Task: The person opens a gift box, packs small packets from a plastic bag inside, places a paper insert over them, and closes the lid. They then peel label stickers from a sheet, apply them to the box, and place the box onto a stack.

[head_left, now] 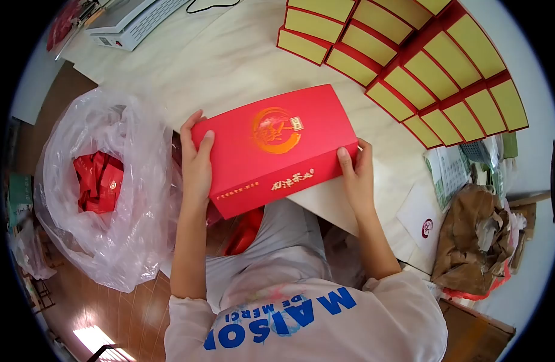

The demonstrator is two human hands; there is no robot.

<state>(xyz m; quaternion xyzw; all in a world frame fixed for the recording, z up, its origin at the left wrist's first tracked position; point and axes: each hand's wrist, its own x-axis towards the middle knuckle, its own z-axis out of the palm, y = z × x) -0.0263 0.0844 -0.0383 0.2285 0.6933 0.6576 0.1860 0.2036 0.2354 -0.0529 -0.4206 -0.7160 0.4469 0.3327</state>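
Note:
A closed red box (235,136) with a gold ring emblem on its top and gold lettering along its front side is held between both hands, over the near edge of the pale table (229,72). My left hand (196,160) grips the box's left end, thumb on the top edge. My right hand (357,175) holds the right end, with its thumb on the front right corner. The fingers under the box are partly hidden. To the left, a clear plastic bag (147,181) stands open with small red packets (102,181) inside.
Stacked red boxes with yellow-green faces (410,78) fill the back right. A grey-white device (129,27) and a black cable (214,8) are at the back. On the right lie a white card (417,217), a calendar (449,172) and a brown bag (470,241).

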